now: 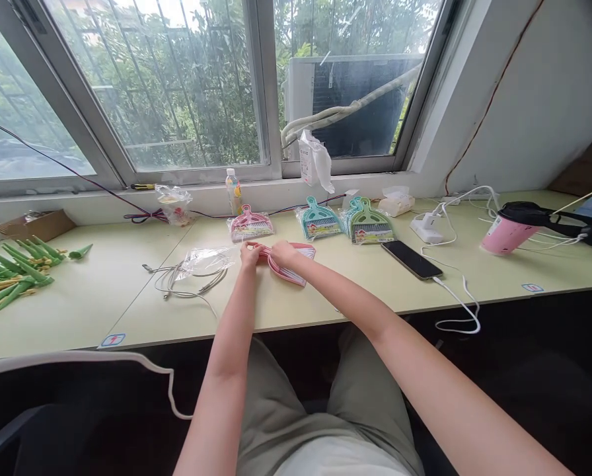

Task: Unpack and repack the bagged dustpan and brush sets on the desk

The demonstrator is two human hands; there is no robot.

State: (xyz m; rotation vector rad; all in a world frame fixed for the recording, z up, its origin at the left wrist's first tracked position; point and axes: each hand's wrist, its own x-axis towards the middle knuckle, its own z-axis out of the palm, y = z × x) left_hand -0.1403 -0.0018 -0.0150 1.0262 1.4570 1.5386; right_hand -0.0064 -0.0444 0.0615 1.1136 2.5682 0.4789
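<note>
A small pink dustpan with its brush [291, 274] lies low over the table in front of me, turned so its wide end points right. My left hand [251, 254] is closed around the handle end. Over the middle of the set, my right hand [283, 254] grips it from above and hides part of it. Behind my hands lies a wrapped pink dustpan set [251, 225]. A wrapped teal dustpan set [320, 219] and a green one [370, 223], with more teal behind it, are further right.
Clear plastic wrapping [204, 261] rests on a coiled grey cable [177, 281] to the left. A phone [411, 258] on a white cord, a charger [426, 228] and a pink cup [508, 233] are rightward. Behind stand a bottle [233, 192] and a tissue pack [314, 162].
</note>
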